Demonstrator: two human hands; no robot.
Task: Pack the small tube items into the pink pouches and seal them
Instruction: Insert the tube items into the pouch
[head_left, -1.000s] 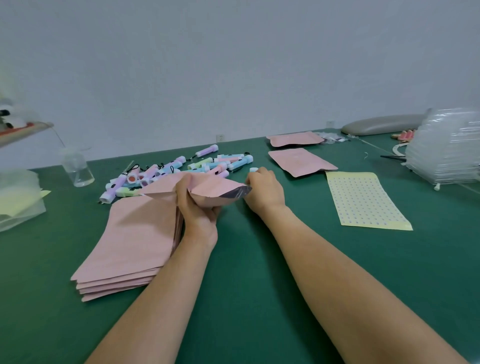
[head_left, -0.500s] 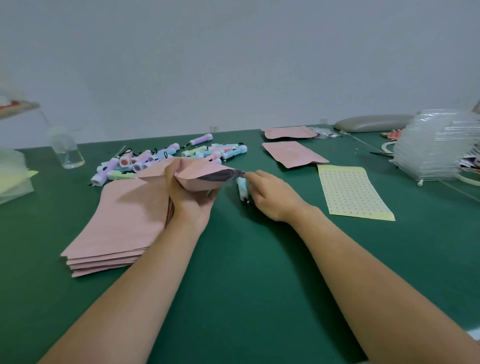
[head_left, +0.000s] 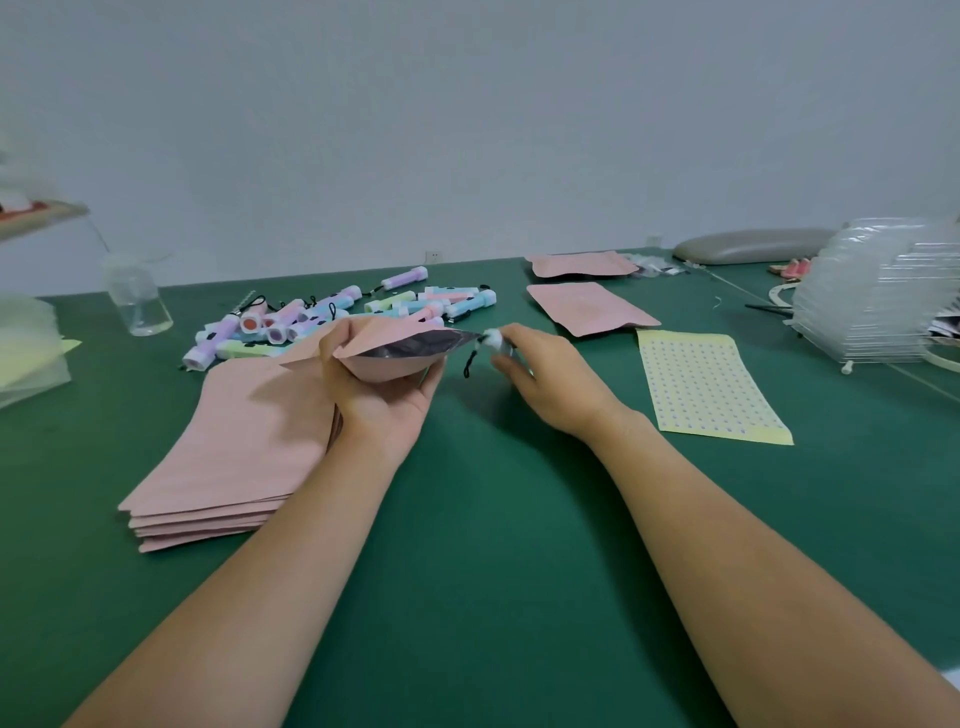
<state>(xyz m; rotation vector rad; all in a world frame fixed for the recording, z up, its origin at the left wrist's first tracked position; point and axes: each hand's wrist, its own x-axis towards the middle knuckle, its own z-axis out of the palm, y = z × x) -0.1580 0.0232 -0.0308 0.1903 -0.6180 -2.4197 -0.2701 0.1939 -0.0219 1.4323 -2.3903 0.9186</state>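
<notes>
Green table (head_left: 493, 519) bears jar (head_left: 137, 296), dotted sheet (head_left: 706, 387) — clear trays (head_left: 878, 296).

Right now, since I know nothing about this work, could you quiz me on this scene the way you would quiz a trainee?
1. True or false: the left hand holds an open pink pouch with a dark lining above the green table.
2. What does the right hand pinch? A: a small pale tube with a black cord. B: a yellow sheet. C: a glass jar.
3. Fill in: seen from the person, the pile of pastel tubes lies ___ the stack of flat pink pouches (beyond / nearer than).
Key: 1 true; 2 A; 3 beyond.
</notes>
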